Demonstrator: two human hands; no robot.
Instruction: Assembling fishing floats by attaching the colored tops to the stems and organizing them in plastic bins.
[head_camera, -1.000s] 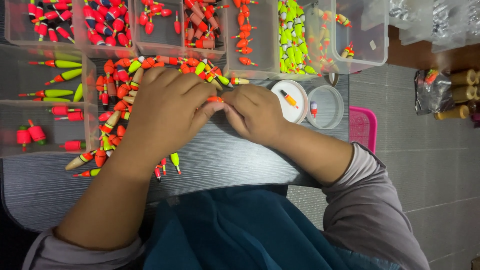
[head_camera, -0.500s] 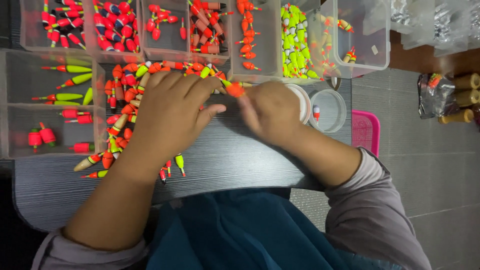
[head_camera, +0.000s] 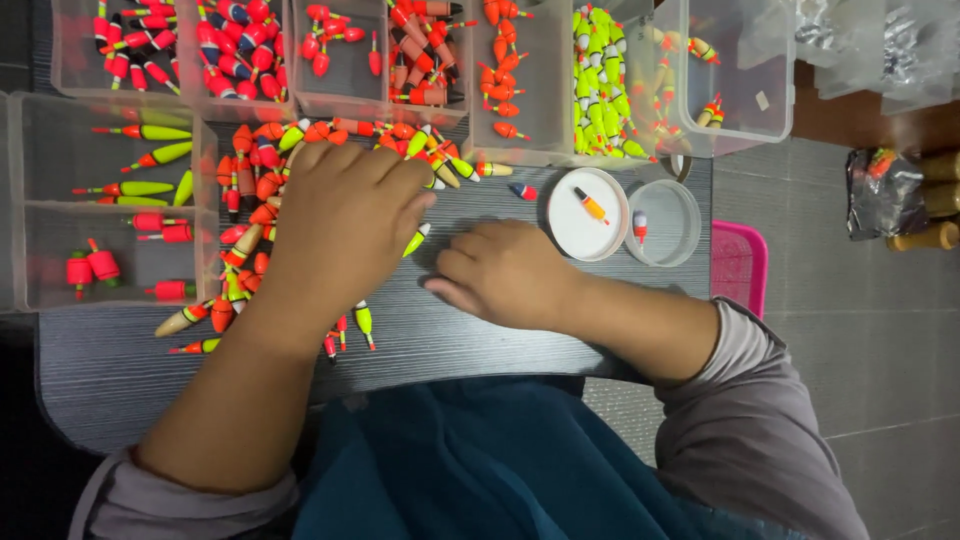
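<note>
Fishing floats (head_camera: 262, 215), orange, red and yellow-green, lie heaped on the dark grey table (head_camera: 120, 370), and the left hand (head_camera: 345, 225) rests palm down right on top of the heap. Its grip is spread and loose: the fingers fan out flat over the floats, and whether anything is pinched beneath them cannot be told. One yellow-green float (head_camera: 417, 239) pokes out from under the fingertips on the side toward the other hand. More floats trail out past the wrist side of that hand, among them a pale tan one (head_camera: 185, 319) and a small yellow-green one (head_camera: 364, 321).

The right hand (head_camera: 500, 272) lies just beside the left, knuckles up, fingers curled in a narrow grip against the table; what sits inside that curl, if anything, is hidden. Its fingertips point toward the left hand and the two hands are near but apart.

Beyond the right hand's knuckles lies a small red and blue float (head_camera: 522, 190), alone on the table. Further out on the same side sit a round white lid (head_camera: 570, 235) with one orange float on it and a round clear tub (head_camera: 672, 240) with one small float inside. Clear plastic sorting trays (head_camera: 40, 200) holding floats grouped by colour ring the far edge, past both hands. A pink basket (head_camera: 738, 268) stands beyond the right forearm.
</note>
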